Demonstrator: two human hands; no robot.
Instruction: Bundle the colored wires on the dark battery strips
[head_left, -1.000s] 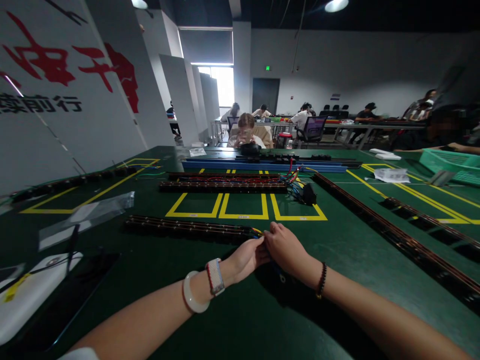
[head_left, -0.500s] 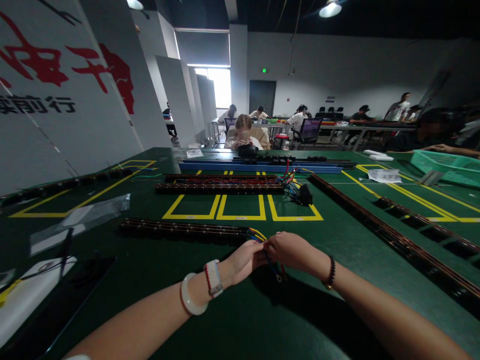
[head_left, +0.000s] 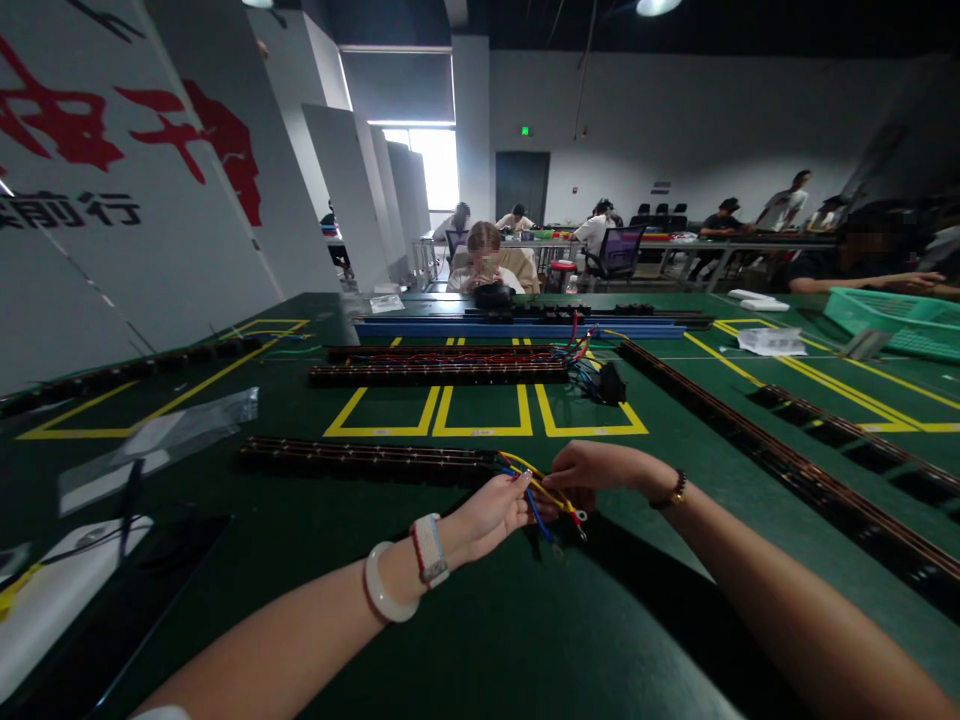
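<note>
A long black strip with copper-coloured lines lies on the green table, and coloured wires come out of its right end. My left hand is closed in a pinch around these wires, thumb on top. Below its fingers a blue wire hangs down. My right hand sits just right of it with bent fingers closed at the yellow wires; its fingertips are partly hidden. Ring-shaped metal terminals show at the wire ends between and below the hands.
Further back lie another black strip bundle with loose wires and a blue rail. A long strip runs along the right, near a green basket. Plastic bags and a dark flat panel lie left. A person sits opposite.
My right hand has moved a little right and up, away from my left hand. The yellow wires and their terminals now show between them. My left hand stays nearly in place.
</note>
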